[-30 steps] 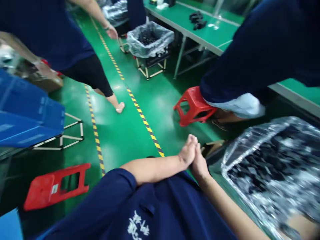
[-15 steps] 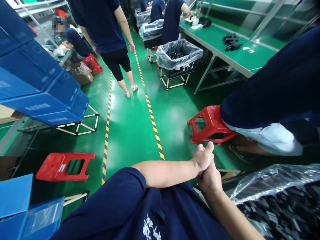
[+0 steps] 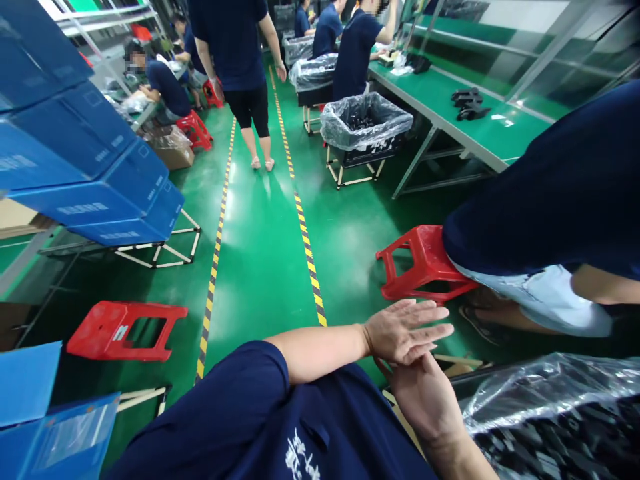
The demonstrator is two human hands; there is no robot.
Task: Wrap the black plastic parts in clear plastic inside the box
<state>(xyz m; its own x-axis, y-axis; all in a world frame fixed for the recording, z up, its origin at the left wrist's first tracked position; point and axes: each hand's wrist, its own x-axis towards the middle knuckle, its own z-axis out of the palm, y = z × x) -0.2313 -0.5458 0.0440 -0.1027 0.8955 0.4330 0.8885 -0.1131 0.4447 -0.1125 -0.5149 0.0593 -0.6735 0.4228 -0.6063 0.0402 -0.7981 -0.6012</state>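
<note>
My left hand [image 3: 407, 331] reaches across my front to the right, fingers stretched out and spread, with nothing in it. Just below it is my right hand [image 3: 425, 397], palm turned up. The two hands meet at the fingers, and the left hand partly hides the right hand's fingertips. No object shows in either palm. A black bin lined with clear plastic [image 3: 545, 383] stands nearest, to the right of my right hand, and holds many small black parts [image 3: 565, 433]. Beyond my hands is a red stool [image 3: 425, 260] with a seated person on it.
A walkway between striped yellow-black lines [image 3: 309, 260] runs ahead, with a person [image 3: 233, 60] walking in it. Stacked blue boxes [image 3: 90, 160] and a red stool [image 3: 125, 331] are on the left. Another lined bin [image 3: 367, 127] stands by the green workbench [image 3: 450, 110], where people sit.
My hands were clasped together; now the left fingers have straightened and spread, and the right hand has opened below. The walking person has moved farther away along the aisle.
</note>
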